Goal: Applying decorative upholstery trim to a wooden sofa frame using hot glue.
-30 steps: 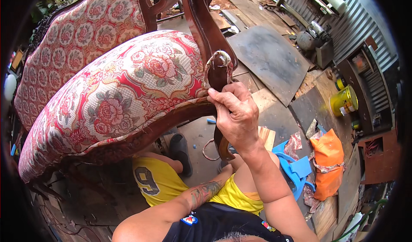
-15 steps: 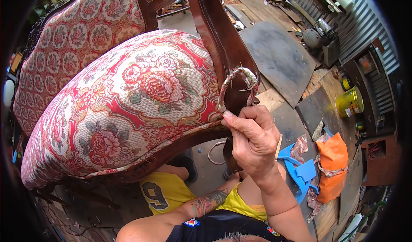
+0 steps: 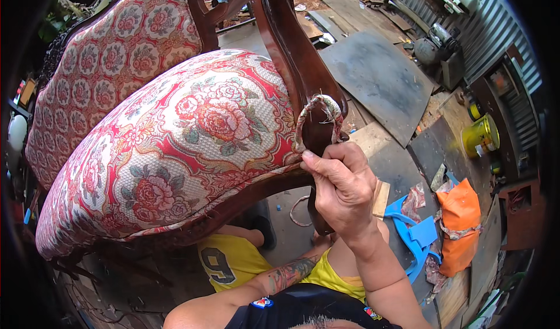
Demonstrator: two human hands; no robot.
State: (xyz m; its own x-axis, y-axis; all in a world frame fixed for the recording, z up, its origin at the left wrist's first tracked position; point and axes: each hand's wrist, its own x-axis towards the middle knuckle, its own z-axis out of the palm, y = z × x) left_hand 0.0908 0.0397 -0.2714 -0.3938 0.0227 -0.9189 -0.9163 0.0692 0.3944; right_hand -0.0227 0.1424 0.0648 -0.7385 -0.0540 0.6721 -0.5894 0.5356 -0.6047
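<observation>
A chair seat (image 3: pixel 221 119) covered in red and cream floral fabric fills the left and middle, framed by dark carved wood. At its front right corner, by the wooden arm post (image 3: pixel 309 66), my right hand (image 3: pixel 344 183) pinches a fabric-covered piping cord (image 3: pixel 300 125) between thumb and bent fingers. The cord's frayed end loops up over the hand against the wood. Piping also runs along the seat's lower edge. My tattooed left forearm reaches below the seat toward the front leg; my left hand (image 3: pixel 324 240) is mostly hidden there, its fingers unseen.
A thin loop of cord (image 3: pixel 300 211) hangs under the seat. To the right lie a blue plastic piece (image 3: pixel 421 233), fabric scraps and a tied orange bundle (image 3: pixel 459 227). A yellow can (image 3: pixel 479 136) stands farther right. Dark boards (image 3: pixel 379 84) cover the ground beyond the chair.
The whole view has shifted slightly. My right hand keeps its pinch on the cord at the seat corner, with hardly any movement relative to the chair.
</observation>
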